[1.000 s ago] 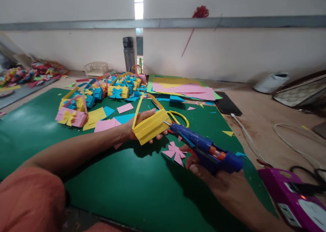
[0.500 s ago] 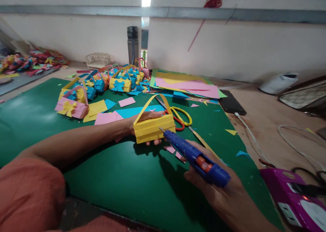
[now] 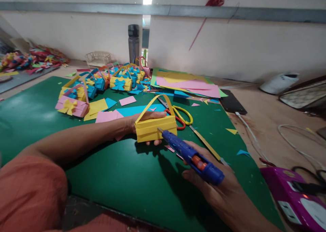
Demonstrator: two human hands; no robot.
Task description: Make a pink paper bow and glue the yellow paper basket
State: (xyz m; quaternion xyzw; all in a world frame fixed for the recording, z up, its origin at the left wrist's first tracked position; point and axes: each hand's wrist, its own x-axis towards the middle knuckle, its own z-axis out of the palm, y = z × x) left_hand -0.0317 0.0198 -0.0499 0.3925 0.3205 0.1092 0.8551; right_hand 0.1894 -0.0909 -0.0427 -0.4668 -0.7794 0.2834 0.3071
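Observation:
A yellow paper handbag (image 3: 152, 130) with an arched strip handle is held up in my left hand (image 3: 152, 115), whose fingers wrap behind and under it. My right hand (image 3: 211, 177) is closed around a blue glue gun (image 3: 189, 154). The gun's nozzle points at the bag's front face, at or very near the paper; I cannot tell if it touches. Behind the bag lie scissors (image 3: 187, 115) with one yellow and one red handle loop. Small pink paper scraps (image 3: 169, 148) rest on the green mat beneath the bag, partly hidden by the gun.
Several finished paper bags with bows (image 3: 72, 104) stand at the back left. Coloured sheets (image 3: 188, 84) are stacked at the back, beside a phone (image 3: 232, 101). A thin yellow-handled tool (image 3: 207, 144) lies right of the scissors. A purple power box (image 3: 290, 194) sits at the right edge.
My right hand and the glue gun have shifted slightly left, the nozzle moving a little along the bag's face. The bag stays in my left hand, nearly still.

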